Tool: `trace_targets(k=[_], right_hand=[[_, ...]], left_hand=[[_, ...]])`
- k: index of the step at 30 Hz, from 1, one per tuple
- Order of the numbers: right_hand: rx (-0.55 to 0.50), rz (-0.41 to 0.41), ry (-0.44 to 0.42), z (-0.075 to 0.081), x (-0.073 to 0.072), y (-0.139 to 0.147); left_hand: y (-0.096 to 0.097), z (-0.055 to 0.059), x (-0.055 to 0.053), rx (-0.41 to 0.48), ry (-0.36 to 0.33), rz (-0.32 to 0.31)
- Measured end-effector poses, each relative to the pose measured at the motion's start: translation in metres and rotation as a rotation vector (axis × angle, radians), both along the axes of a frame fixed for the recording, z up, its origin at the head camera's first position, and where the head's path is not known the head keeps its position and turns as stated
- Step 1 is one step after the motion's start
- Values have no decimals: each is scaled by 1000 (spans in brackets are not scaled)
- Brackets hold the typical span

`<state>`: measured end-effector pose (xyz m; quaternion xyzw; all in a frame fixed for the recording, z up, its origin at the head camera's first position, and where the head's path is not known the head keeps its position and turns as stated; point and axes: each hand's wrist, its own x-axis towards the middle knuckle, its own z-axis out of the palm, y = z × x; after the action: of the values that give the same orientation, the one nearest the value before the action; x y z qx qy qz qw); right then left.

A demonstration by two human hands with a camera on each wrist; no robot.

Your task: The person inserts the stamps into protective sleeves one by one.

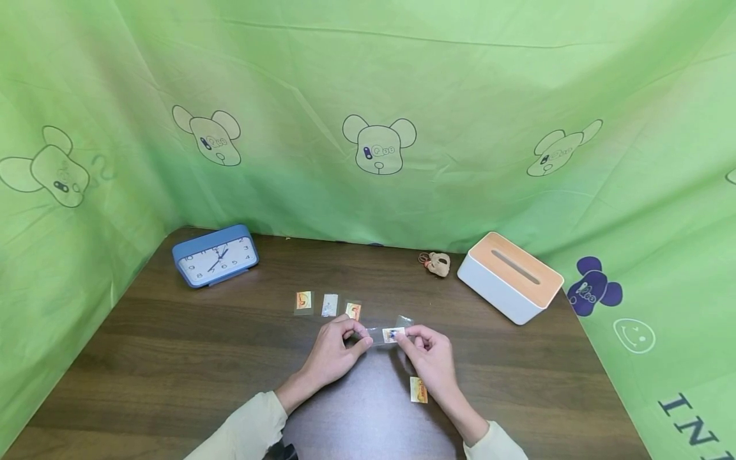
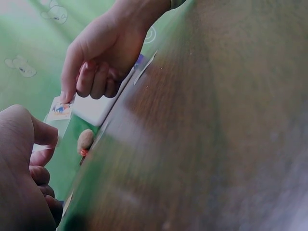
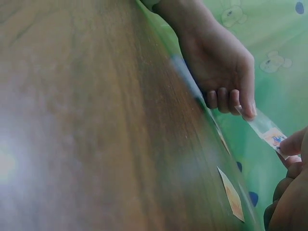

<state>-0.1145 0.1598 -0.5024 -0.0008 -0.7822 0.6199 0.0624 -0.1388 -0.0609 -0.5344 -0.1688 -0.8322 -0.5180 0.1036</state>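
Above the table, my left hand [image 1: 335, 351] pinches one end of a small clear plastic sleeve [image 1: 375, 336] between thumb and forefinger. At the other end, my right hand [image 1: 432, 363] pinches a small stamp-like picture card [image 1: 393, 335]. The card lies at the right end of the sleeve; how far inside it sits I cannot tell. In the right wrist view the sleeve [image 3: 260, 123] stretches between both hands, with the card [image 3: 274, 138] by the right thumb. Beneath my right wrist lies an orange and yellow card [image 1: 418, 390] on the tabletop.
Beyond my left hand lie an orange card [image 1: 303, 300], a whitish card [image 1: 329, 305] and another orange card [image 1: 353, 311]. Farther back stand a blue clock [image 1: 217, 255], a small plush charm [image 1: 438, 264] and a tissue box [image 1: 508, 278]. Green curtain [image 1: 322, 191] borders the table.
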Motion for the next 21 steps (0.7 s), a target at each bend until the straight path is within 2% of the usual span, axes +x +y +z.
trace_targets(k=[2,4,5,6,8,10,13,18,21], right_hand=[[-10,3,-3,0,1,-2],[-18,3,-4,0,2,-3],[-21,1,-4,0,2,-4],[-21,-1,-2,0,2,-5],[-25,-4,-5,0,2,-6],[-24,-3,-7,0,2,-6],[-20,0,-8,0,2,-5],[-1,-19,21,0,0,0],[12,-36,37,1,0,2]], left_hand=[[0,-3,-1,-13,-21,1],[1,-4,-2,-5,-11,2],[1,-1,-1,0,-15,-2],[1,-3,-1,12,9,-6],[1,8,4,38,16,-15],[1,12,6,59,35,-23],[1,6,5,67,59,-23],[0,-6,-1,34,48,0],[0,1,1,38,19,3]])
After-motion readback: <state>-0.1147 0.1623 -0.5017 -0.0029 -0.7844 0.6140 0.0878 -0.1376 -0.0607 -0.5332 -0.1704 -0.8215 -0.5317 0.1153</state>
